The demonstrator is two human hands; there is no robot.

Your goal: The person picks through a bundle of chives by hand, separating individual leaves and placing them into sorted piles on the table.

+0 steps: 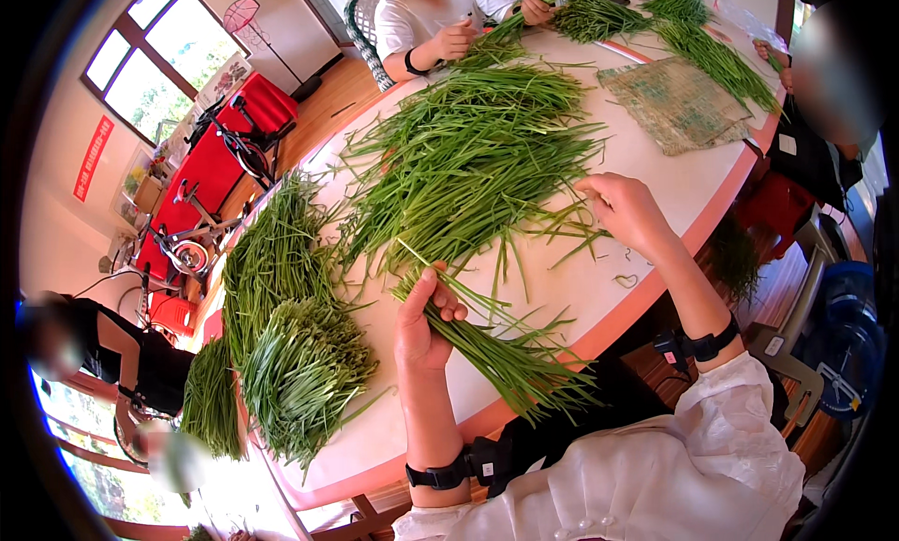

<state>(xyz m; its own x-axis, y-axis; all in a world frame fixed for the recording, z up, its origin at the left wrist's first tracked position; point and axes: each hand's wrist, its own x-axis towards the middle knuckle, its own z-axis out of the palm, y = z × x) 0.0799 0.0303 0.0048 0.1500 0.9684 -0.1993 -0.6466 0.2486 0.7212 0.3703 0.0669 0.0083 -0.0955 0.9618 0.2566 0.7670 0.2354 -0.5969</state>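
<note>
My left hand (426, 326) is closed around a bunch of garlic chives (506, 363), whose leafy ends fan out to the lower right over the table's near edge. One pale stalk sticks up past my left thumb. To the right, my right hand (623, 213) hangs over the table with thumb and forefinger drawn together; what they hold, if anything, is too small to make out. A large loose heap of garlic chives (478, 148) covers the middle of the table, its right side close to my right fingertips. Loose yellowish leaves (562, 224) lie below that hand.
Stacked chive bundles (304, 372) lie along the table's left edge. A woven sheet (679, 101) and more chives (712, 59) are at the far right. Across the white table (599, 279), a person (435, 26) handles chives; other people are at both sides. Blue water bottles (847, 335) stand right.
</note>
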